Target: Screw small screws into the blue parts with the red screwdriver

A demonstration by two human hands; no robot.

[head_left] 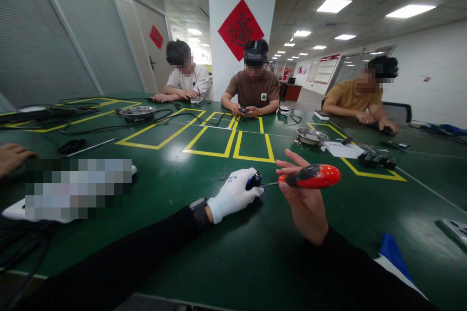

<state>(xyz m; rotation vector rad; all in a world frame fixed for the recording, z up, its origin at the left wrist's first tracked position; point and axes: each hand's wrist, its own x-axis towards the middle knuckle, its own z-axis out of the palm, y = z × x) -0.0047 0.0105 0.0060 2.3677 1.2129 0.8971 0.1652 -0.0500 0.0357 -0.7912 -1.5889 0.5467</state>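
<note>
My left hand [236, 193], in a white glove, is closed around a small dark object [256, 181] with a blue part and a shiny round top. Most of that object is hidden by the glove, so its kind cannot be told. In my bare right hand [304, 209] a screwdriver [315, 176] with a red and black handle lies between the thumb and the raised fingers. Its thin shaft points left and its tip meets the dark object at my left hand. Several small screws [224, 176] lie on the green table just beyond the glove.
Yellow tape rectangles mark the green table [204, 252]. Metal bowls [312, 136] stand farther off, near a white paper [343, 149] and several black blocks [377, 159]. A blurred-out white device [133, 171] and cables lie left. Three people sit opposite; another person's hand [14, 158] shows at left.
</note>
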